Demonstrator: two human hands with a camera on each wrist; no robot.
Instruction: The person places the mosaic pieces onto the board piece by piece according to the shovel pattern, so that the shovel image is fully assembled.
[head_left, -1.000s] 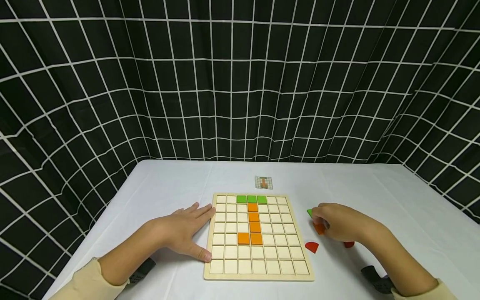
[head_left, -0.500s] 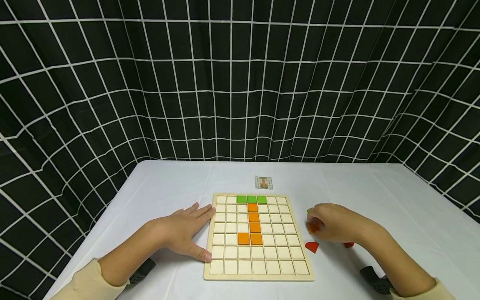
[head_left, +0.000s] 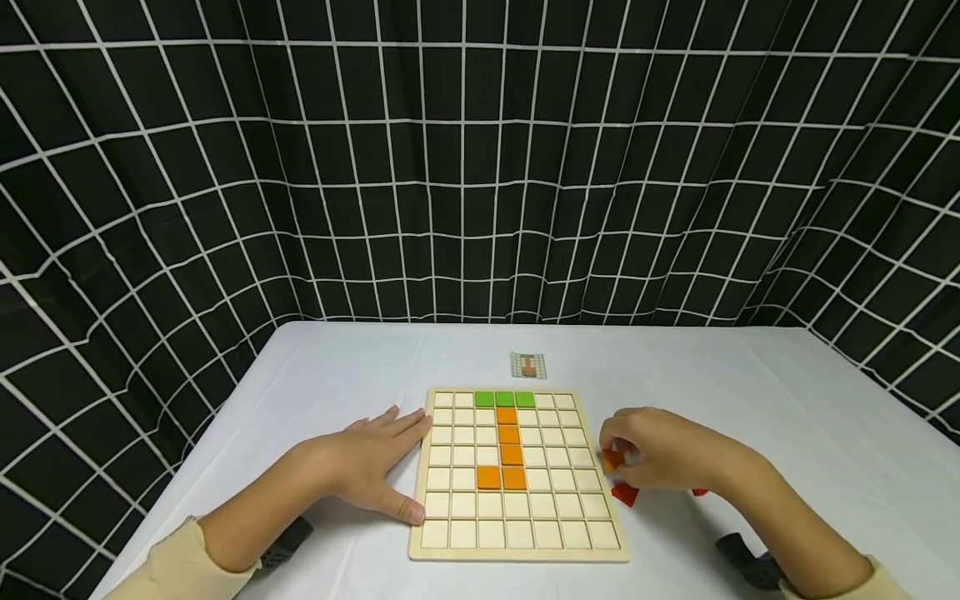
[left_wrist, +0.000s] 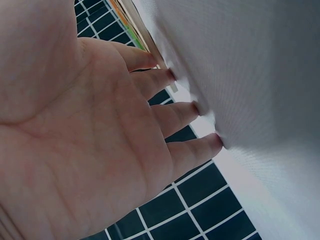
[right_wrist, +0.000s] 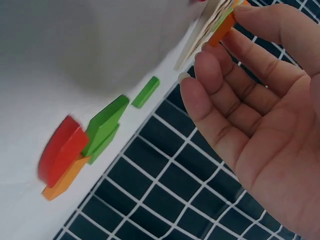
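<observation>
A: First item?
B: Board [head_left: 517, 555], one, on the table [head_left: 360, 358]; seven cells by seven. Top row: three green tiles [head_left: 505, 399]. Below: four orange tiles [head_left: 512, 455] in a column, a fifth left of the lowest.
A: Next entry?
B: Left hand [head_left: 367, 462], spread, thumb and forefinger at the board's left edge. Right hand [head_left: 656, 447], pinching a single orange tile [head_left: 613, 459], just right of the board.
A: Loose stock?
B: Red piece [head_left: 625, 494], just beside the right hand. Second red piece [head_left: 699, 492], partly hidden. Green pieces [right_wrist: 105, 124], on the table. Card [head_left: 528, 366], behind the board.
</observation>
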